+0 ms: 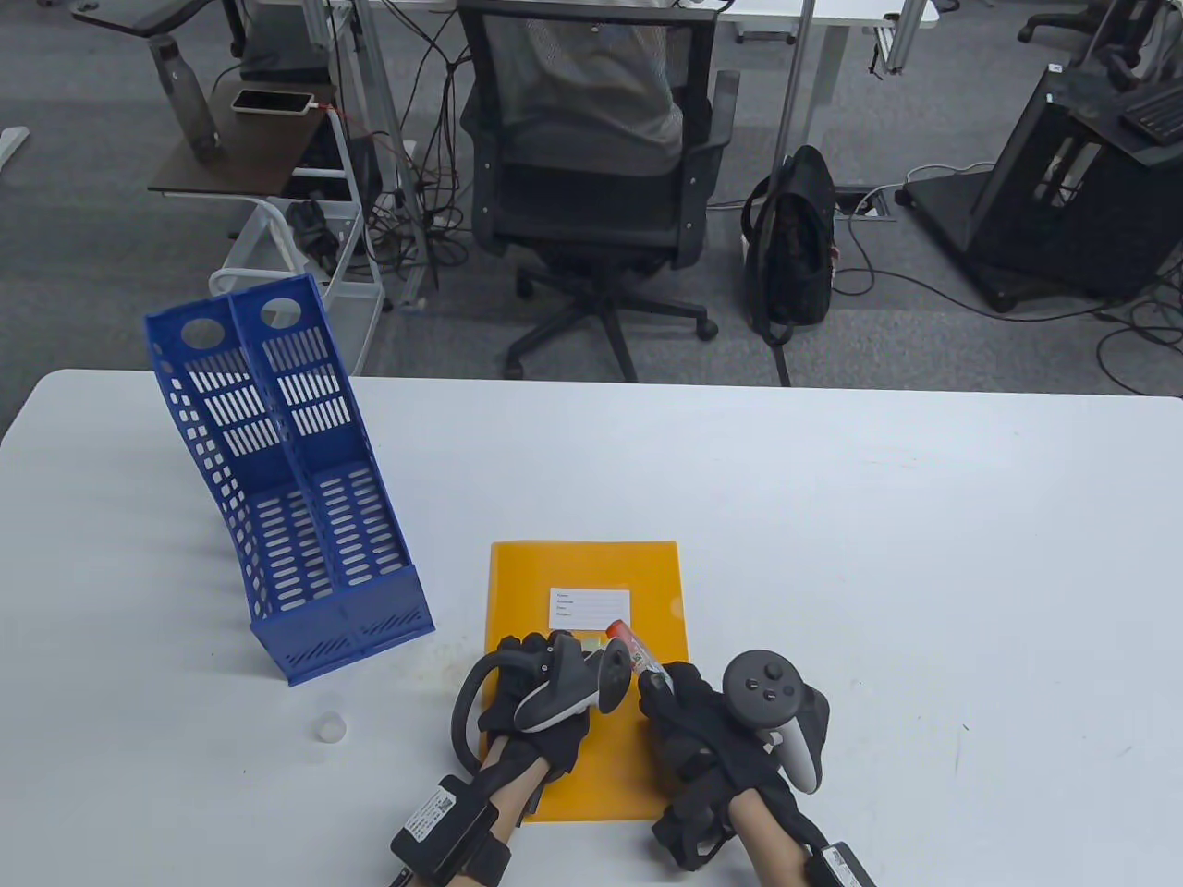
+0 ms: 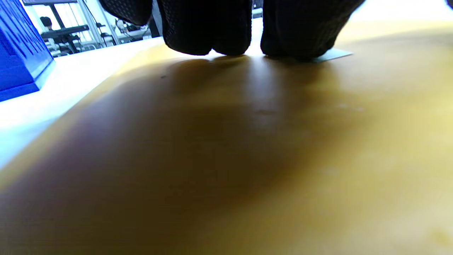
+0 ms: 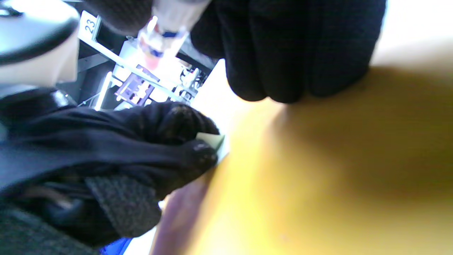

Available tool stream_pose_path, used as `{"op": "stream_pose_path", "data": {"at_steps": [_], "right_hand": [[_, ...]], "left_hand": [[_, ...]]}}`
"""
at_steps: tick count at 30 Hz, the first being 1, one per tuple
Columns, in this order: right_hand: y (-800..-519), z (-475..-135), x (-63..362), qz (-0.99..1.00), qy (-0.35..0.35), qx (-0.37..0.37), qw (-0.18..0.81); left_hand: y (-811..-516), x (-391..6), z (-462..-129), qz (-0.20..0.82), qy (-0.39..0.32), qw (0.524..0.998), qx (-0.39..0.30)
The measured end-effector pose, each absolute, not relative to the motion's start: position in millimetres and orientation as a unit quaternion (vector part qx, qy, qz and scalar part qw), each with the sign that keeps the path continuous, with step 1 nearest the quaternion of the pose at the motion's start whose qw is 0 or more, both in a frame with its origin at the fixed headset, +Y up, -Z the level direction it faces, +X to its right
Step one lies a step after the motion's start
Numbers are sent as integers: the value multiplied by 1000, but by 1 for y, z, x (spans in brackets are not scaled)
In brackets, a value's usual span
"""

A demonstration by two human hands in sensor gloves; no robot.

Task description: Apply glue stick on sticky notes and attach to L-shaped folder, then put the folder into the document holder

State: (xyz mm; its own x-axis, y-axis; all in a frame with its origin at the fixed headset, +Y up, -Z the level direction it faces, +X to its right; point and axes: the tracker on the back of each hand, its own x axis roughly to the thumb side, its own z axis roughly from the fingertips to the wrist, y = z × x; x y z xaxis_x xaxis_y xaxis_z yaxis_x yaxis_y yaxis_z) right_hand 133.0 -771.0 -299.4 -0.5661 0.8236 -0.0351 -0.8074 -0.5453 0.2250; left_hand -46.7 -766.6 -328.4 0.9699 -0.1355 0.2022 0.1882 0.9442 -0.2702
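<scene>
The orange folder [image 1: 585, 679] lies flat on the table [image 1: 832, 517] near the front edge, with the blue holder [image 1: 286, 499] standing to its left and a small clear cap [image 1: 331, 728] on the table near the holder's front. The left hand [image 1: 531, 688] rests on the folder, fingertips [image 2: 212, 39] pressing a pale note [image 3: 212, 140] down onto it. The right hand [image 1: 689, 716], just to the right, has its fingers curled round the glue stick [image 1: 633, 650], whose tip points far-left toward the note.
</scene>
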Motion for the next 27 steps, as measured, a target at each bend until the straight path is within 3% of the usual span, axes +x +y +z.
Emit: {"op": "stream_pose_path", "data": {"at_steps": [7,20,27], "right_hand": [[-771,-299,133,878,108,37,464],[-771,-299,133,878,110,38,465],[-772,-299,133,877,111,36,467]], "left_hand": [[-760,-48,-329,-78,-88,977,-180],[-764,-48,-339,-27,-65,985,-158],[-765,-50,-344,-17,-54,982,-182]]}}
